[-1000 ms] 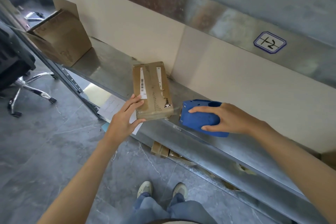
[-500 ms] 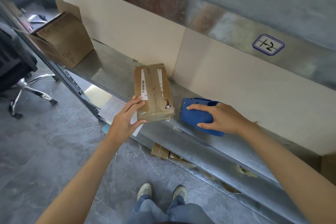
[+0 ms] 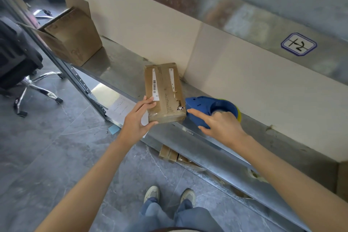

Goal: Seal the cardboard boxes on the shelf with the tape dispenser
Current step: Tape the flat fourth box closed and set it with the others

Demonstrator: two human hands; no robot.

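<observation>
Head view: tape dispenser (image 3: 204, 105) in right grip (image 3: 224, 128), beside cardboard box (image 3: 164, 90) in left grip (image 3: 136, 121)

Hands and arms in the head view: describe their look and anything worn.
The left hand and right hand wear no gloves, rings or watch that I can see. The left forearm and right forearm are bare: no sleeves in frame.

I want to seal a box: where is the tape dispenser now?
In the head view, the blue tape dispenser sits on the metal shelf near centre, just right of the small cardboard box, with the right hand on it.
</observation>
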